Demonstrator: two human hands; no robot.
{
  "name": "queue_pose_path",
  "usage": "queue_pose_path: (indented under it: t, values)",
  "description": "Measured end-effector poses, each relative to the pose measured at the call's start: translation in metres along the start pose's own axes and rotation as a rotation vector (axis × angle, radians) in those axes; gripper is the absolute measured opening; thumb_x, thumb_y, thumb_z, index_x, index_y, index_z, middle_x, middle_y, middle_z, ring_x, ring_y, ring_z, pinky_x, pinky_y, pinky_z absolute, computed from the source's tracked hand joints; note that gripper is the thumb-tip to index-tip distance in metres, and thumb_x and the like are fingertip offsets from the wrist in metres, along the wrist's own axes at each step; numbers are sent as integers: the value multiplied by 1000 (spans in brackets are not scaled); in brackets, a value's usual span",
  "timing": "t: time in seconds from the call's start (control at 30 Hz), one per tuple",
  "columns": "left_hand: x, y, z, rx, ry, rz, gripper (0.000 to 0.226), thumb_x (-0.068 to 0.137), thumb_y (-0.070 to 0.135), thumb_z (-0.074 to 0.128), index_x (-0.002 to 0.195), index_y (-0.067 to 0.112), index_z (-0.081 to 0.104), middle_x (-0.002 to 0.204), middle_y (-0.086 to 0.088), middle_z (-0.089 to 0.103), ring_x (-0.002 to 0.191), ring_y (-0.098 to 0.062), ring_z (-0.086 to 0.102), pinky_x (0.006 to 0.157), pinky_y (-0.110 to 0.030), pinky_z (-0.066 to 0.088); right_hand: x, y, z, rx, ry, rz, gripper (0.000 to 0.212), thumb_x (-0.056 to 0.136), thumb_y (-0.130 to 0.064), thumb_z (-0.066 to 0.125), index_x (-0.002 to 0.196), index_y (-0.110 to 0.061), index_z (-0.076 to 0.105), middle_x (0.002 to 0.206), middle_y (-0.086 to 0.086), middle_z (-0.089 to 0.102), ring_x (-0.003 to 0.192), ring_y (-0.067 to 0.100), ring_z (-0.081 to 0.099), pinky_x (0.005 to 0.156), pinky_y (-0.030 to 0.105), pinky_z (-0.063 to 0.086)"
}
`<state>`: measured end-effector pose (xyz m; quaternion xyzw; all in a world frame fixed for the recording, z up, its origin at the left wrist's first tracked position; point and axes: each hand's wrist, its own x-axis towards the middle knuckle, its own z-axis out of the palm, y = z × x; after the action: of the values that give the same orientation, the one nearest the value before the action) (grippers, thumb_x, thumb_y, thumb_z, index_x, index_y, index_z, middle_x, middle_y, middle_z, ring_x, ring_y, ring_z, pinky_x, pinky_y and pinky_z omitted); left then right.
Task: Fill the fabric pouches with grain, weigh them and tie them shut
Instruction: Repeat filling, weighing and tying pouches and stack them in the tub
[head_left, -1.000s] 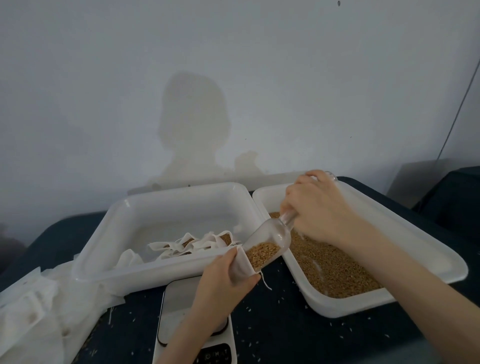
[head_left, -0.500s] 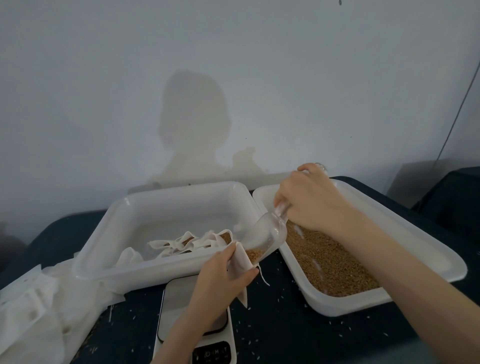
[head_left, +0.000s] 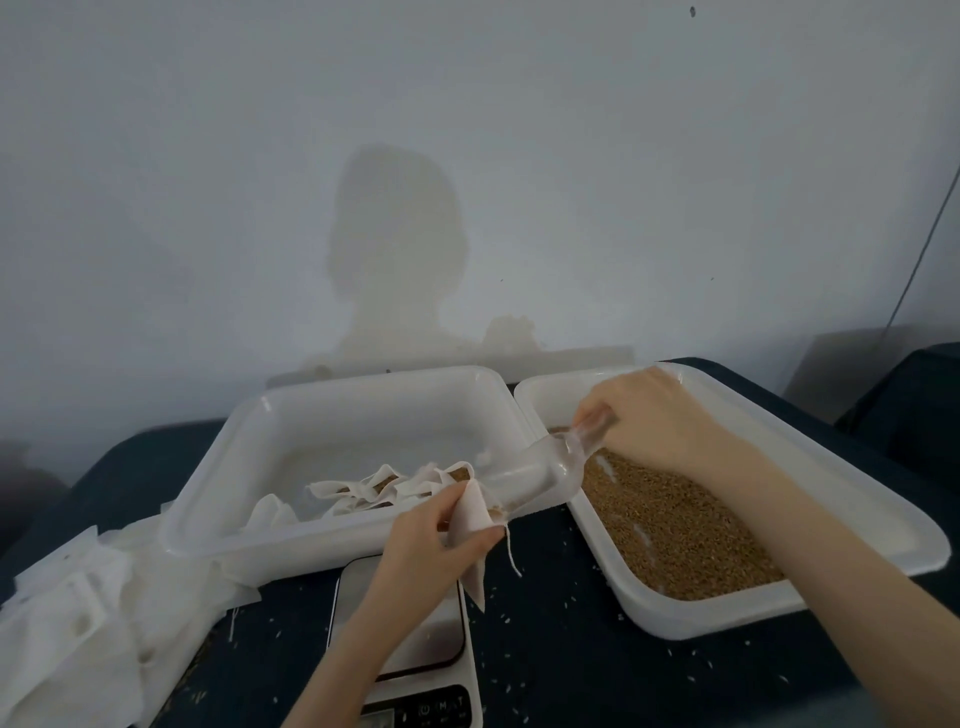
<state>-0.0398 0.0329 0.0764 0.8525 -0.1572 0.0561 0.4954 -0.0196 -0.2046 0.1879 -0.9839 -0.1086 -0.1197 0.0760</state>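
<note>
A dark table (head_left: 561, 639) carries everything, its surface dotted with spilled grains. At its far right sits a white tray (head_left: 852, 499) with a bed of brown grain (head_left: 675, 525) inside; touching its left rim, toward the far middle of the table, a second white tray (head_left: 249, 467) holds a small heap of filled, tied pouches (head_left: 384, 486). A loose pile of white cloth (head_left: 67, 623) spills over the table's left edge, against that second tray. At the near edge, in the middle, stands a white scale (head_left: 415, 654), partly covered by the left forearm.

The right hand (head_left: 660, 421) hovers over the far end of the grain tray, fingers curled round the handle of a clear plastic scoop (head_left: 535, 473), which tilts down to the left across the gap between the trays. The scoop's mouth sits in the open top of a white fabric pouch (head_left: 475, 530), with a little grain visible at the lip. The left hand (head_left: 431, 540) pinches that pouch by its opening, above the scale — the pouch hangs down limp from the fingers, a thin drawstring (head_left: 511, 551) dangling beside it
</note>
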Motion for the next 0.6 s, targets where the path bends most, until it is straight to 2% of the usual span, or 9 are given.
queue_pose_path:
  t: [0.1,0.17,0.23,0.3,0.37,0.43,0.53,0.6]
  values:
    - [0,0,-7,-22,-9,3,14,83,25,70,95,30,66,81,17,66,77,2,60,67,-9,45,-8,13,11,242,-162,85,48,68,0,54,82,-43,70,94,-9,73,83,18,66,77,34,57]
    - [0,-2,-11,-32,14,14,13,85,19,68,91,31,68,77,14,67,71,3,58,65,-10,45,-13,19,15,391,-198,130,54,64,5,56,74,-47,67,92,-12,71,78,21,67,68,37,57]
    - [0,-3,-13,-12,40,15,15,86,17,67,92,31,69,78,12,67,70,1,58,65,-11,45,-17,28,20,465,-205,153,57,63,9,58,77,-45,68,92,-14,68,82,23,67,69,38,57]
    - [1,-6,-16,-6,63,14,15,86,17,67,87,32,68,77,9,68,69,-3,58,64,-14,45,-23,38,24,501,-226,173,54,65,10,61,82,-41,69,89,-15,69,87,23,66,67,33,56]
    - [1,-9,-18,7,79,20,17,86,17,67,82,34,67,76,10,66,65,-3,56,62,-15,43,-29,52,28,512,-230,203,51,68,10,62,86,-36,71,83,-12,69,79,17,63,63,24,49]
    - [0,-11,-19,27,84,32,21,86,18,67,80,38,65,77,15,66,67,-2,57,63,-15,45,-39,70,31,507,-222,252,47,70,10,63,91,-31,71,80,-8,68,71,14,58,62,25,47]
    - [0,-15,-20,53,96,42,26,86,20,67,78,44,62,76,16,65,75,1,59,66,-12,47,-56,96,39,477,-236,347,43,73,8,65,96,-27,69,89,-8,68,81,13,62,72,29,47]
    - [1,-19,-20,65,129,13,27,88,21,64,78,45,58,71,14,62,72,10,56,63,-5,42,-68,112,46,428,-258,394,37,75,9,63,95,-22,70,87,-2,69,80,17,63,69,25,48]
